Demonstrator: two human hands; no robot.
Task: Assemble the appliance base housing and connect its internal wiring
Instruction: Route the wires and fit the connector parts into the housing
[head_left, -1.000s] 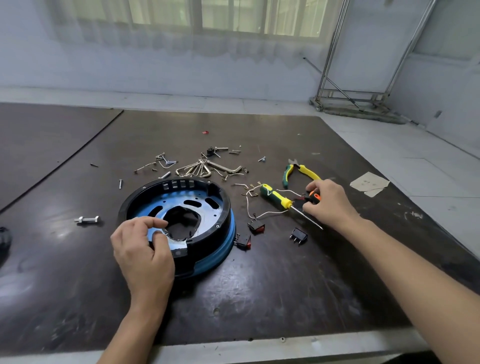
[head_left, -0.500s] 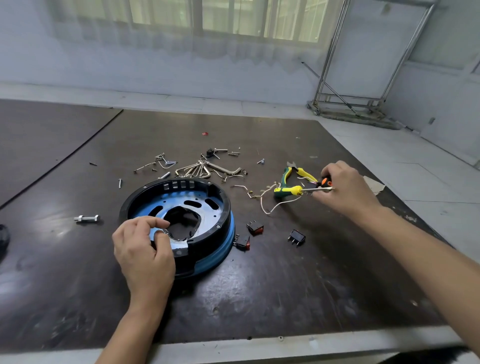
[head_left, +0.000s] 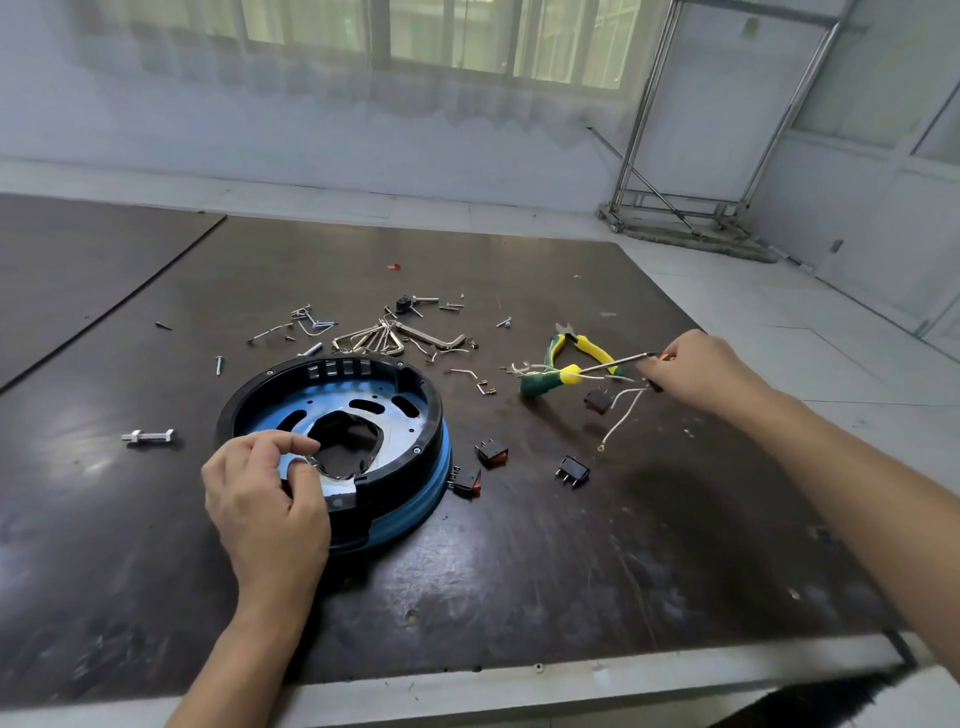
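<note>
The round base housing (head_left: 410, 410), a black ring over a blue shell with a shiny metal plate inside, lies on the dark table. My left hand (head_left: 265, 499) rests on its near side, thumb and forefinger pinching the plate's inner edge. My right hand (head_left: 696, 371) is raised at the right, closed on a bundle of white wires (head_left: 621, 415). A dark rocker switch (head_left: 597, 401) hangs from them, and one wire ends in a ring terminal. The screwdriver (head_left: 548, 379), green and yellow handled, points its shaft into the same fingers; whether they grip it I cannot tell.
Yellow and green pliers (head_left: 589, 345) lie behind the screwdriver. Three loose rocker switches (head_left: 491, 452) sit right of the housing. Hex keys (head_left: 415, 335), screws and short wires are scattered behind it. A bolt (head_left: 148, 435) lies at the left. The table's front edge (head_left: 467, 686) is near.
My right hand lifted the wire bundle up and to the right, and the switch now dangles. The screwdriver swung round toward the pliers. My left hand stayed on the housing.
</note>
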